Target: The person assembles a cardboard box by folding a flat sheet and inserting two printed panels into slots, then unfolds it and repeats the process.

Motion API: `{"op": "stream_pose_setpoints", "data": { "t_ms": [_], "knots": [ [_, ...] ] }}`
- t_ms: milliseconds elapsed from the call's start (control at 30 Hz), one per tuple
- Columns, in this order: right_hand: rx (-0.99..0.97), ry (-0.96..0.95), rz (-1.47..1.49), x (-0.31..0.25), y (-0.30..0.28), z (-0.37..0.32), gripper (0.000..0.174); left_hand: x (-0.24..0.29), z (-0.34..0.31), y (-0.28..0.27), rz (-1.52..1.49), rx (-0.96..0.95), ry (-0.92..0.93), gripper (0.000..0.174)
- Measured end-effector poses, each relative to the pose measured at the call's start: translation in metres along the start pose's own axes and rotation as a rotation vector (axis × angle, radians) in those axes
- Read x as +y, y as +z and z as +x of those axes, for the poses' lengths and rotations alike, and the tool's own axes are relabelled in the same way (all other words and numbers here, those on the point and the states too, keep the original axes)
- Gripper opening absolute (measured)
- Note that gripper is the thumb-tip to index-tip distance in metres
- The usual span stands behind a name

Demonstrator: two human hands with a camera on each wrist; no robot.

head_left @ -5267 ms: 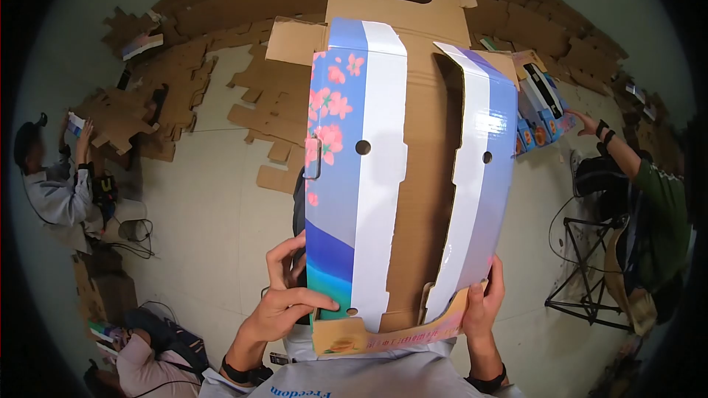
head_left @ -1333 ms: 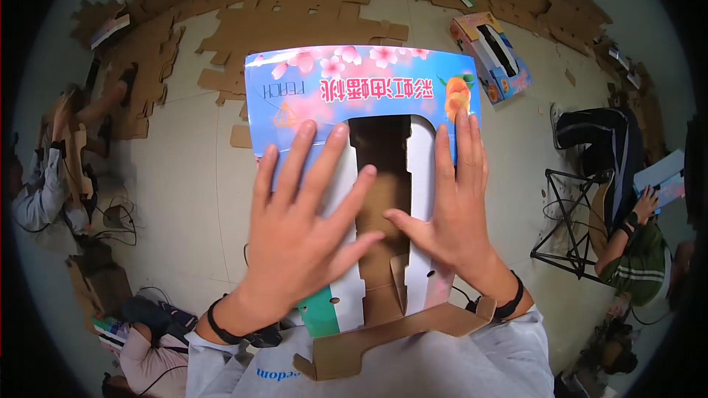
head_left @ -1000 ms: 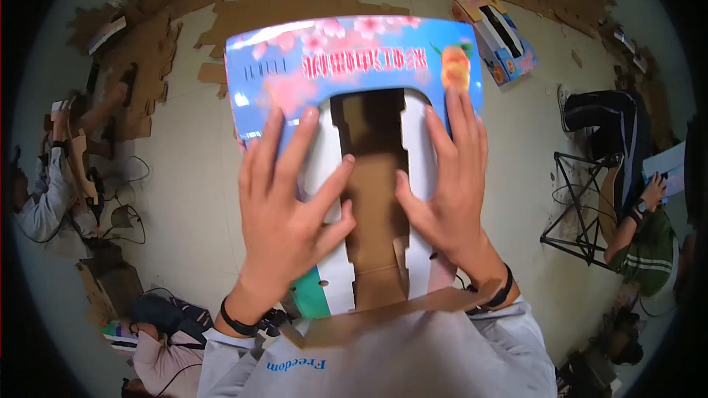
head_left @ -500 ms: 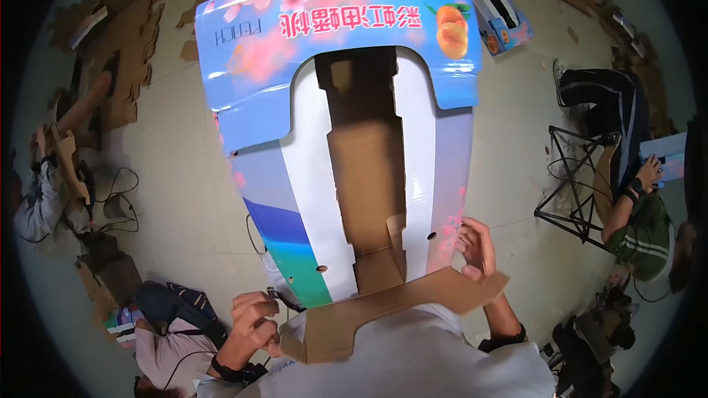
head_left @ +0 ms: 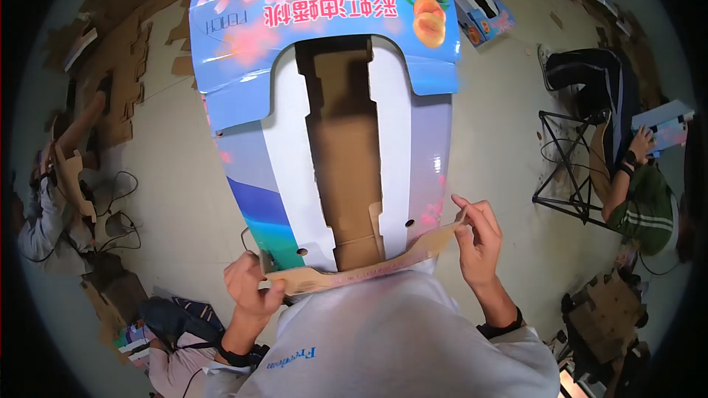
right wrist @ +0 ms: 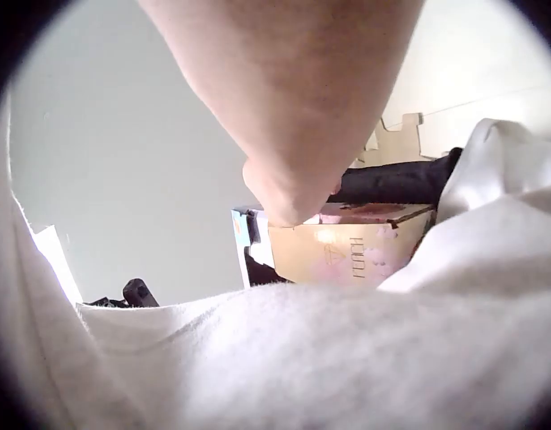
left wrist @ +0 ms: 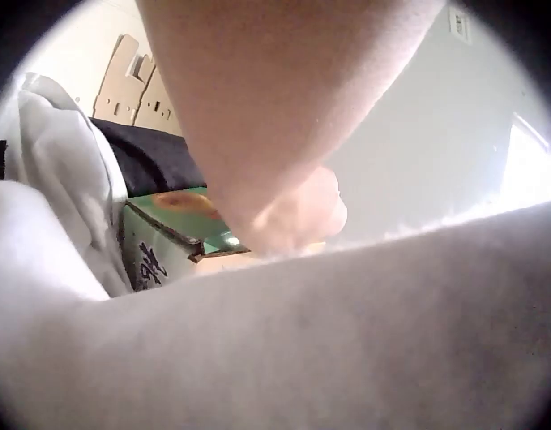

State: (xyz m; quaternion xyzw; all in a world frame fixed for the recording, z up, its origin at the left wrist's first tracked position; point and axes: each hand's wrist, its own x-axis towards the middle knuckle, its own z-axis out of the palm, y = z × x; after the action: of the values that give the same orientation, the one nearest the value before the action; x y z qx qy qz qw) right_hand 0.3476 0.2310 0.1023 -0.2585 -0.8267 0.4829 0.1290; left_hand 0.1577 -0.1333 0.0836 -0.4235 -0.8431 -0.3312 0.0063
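A printed cardboard fruit box (head_left: 290, 169) lies lengthwise before me in the head view, with a long slot down its middle. Its far end flap (head_left: 243, 37), blue with pink blossoms and a peach picture, is folded down over the top. The near end flap (head_left: 354, 274) stands up close to the shirt, brown inside. My left hand (head_left: 252, 284) pinches this flap's left end between thumb and fingers. At its right corner, my right hand (head_left: 481, 245) pinches the edge. Both wrist views show mainly forearm and sleeve, with the box's near end (right wrist: 360, 255) partly hidden.
Another printed box (head_left: 472, 0) lies on the floor at the far right. Flattened cardboard (head_left: 122, 96) covers the floor at left. A black folding stool frame (head_left: 571, 169) stands at right, near a seated person in green (head_left: 649, 217). Other people sit at left.
Both hands pressed on the far flap, left it folded down, and drew back toward the body. They now pinch the ends of the near flap, which has tipped upright from leaning toward the shirt.
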Motion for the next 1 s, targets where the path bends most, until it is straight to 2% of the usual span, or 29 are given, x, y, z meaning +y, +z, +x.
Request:
{"op": "stream_pose_setpoints", "data": {
  "t_ms": [100,167,267,367,467,567,667,767,800,867,900,933,967,1000],
  "knots": [
    [-0.025,-0.105,-0.077,0.002,0.002,-0.002,0.050,-0.003,-0.002,-0.003,-0.178,0.052,-0.102,0.052],
    [-0.100,-0.146,-0.159,-0.012,0.005,-0.003,0.056,0.006,0.012,0.009,-0.374,0.180,-0.183,0.046],
    [-0.100,-0.101,-0.247,-0.025,0.014,-0.006,0.060,0.009,0.037,0.009,-0.135,0.223,0.043,0.041],
    [-0.019,-0.134,-0.092,-0.018,0.019,-0.002,0.065,0.011,0.043,-0.003,-0.007,0.046,0.070,0.042],
    [0.006,-0.063,0.100,0.001,0.028,-0.012,0.060,0.005,0.044,-0.002,0.008,0.001,0.057,0.043],
    [-0.079,-0.083,-0.027,-0.007,0.017,0.006,0.062,0.008,0.042,0.005,-0.156,0.064,-0.049,0.042],
    [-0.022,0.132,0.285,-0.002,0.032,0.022,0.070,0.012,0.047,0.018,-0.294,0.224,-0.223,0.045],
    [-0.149,0.119,0.324,-0.010,0.025,0.045,0.078,-0.002,0.054,0.016,-0.571,0.177,-0.324,0.048],
    [-0.142,0.082,0.251,-0.010,0.025,0.044,0.081,0.002,0.054,0.019,-0.670,0.200,-0.464,0.049],
    [-0.118,0.004,0.109,-0.010,0.028,0.044,0.087,0.002,0.038,0.017,-0.470,0.170,-0.346,0.046],
    [-0.022,-0.122,-0.011,-0.012,0.032,0.046,0.080,0.004,0.036,0.015,-0.374,0.148,-0.287,0.046],
    [0.072,-0.243,-0.136,-0.016,0.035,0.049,0.073,0.010,0.036,0.017,-0.358,0.195,-0.339,0.042],
    [0.164,-0.361,-0.266,-0.019,0.036,0.050,0.066,0.015,0.040,0.017,-0.205,0.235,-0.253,0.038],
    [0.098,-0.549,-0.352,-0.021,0.037,0.055,0.055,0.020,0.054,0.015,-0.054,0.273,-0.166,0.034]
  ]
}}
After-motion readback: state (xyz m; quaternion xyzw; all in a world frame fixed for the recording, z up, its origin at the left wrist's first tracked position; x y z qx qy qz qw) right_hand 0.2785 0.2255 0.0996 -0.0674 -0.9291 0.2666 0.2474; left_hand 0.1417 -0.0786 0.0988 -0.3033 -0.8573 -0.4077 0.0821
